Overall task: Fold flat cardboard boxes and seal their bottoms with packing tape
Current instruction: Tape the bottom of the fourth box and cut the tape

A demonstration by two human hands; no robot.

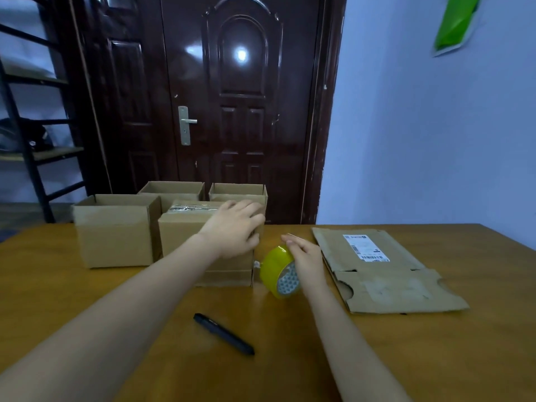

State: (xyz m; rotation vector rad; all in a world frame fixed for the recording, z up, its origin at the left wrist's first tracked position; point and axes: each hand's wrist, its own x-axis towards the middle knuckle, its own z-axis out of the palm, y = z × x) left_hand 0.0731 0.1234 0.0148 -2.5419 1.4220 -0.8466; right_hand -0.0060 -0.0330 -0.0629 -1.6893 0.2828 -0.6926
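A folded cardboard box (185, 239) stands upside down at the middle of the wooden table (435, 343), clear tape along its top seam. My left hand (235, 227) rests on its upper right corner, fingers curled over the edge. A strip of tape runs from the box's right side to a yellow tape roll (278, 271) standing on edge just right of it. My right hand (306, 256) holds the roll from the right and above. A flat cardboard box (385, 274) with a white label lies on the table at the right.
An open box (116, 230) stands to the left, and two more open boxes (174, 190) (237, 191) stand behind. A black pen (223, 333) lies on the table in front. A dark door (240, 97) and a black ladder frame (32, 140) are beyond the table.
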